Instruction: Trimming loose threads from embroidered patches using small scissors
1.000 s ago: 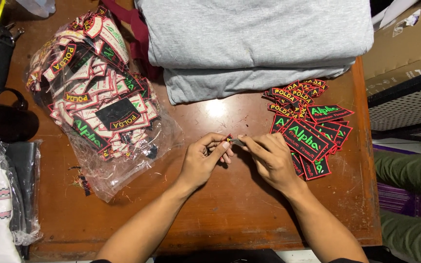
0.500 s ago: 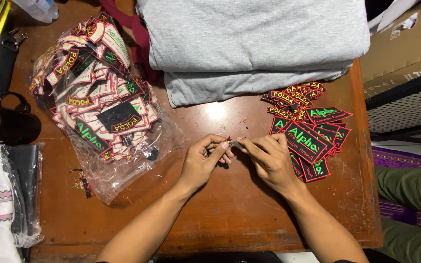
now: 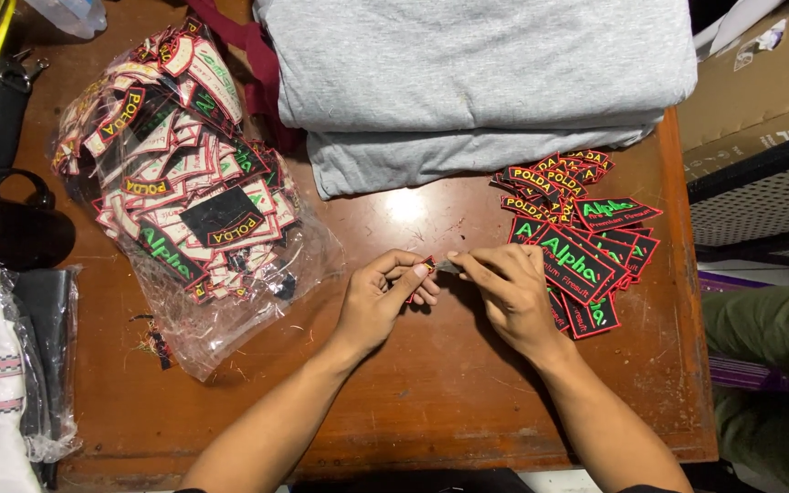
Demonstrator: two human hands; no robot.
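1. Over the middle of the brown wooden table, the left hand was curled nearly closed, pinching a small red-edged patch between thumb and fingertips; most of that patch was hidden by the fingers.
2. Just beside it, the right hand was also closed to a pinch, its fingertips meeting a tiny pale object at the patch's edge. What that object was could not be made out.
3. Under and behind the right hand lay a loose pile of black patches with red borders and green or yellow lettering; the hand covered the pile's near-left part.
4. At the left, a clear plastic bag held many more patches, blurred by glare and creases.
5. At the far edge sat folded grey cloth, cut off by the top of the view, with a dark red strip partly tucked under it.
6. A black mug and a second plastic-wrapped bundle were cropped at the left border.
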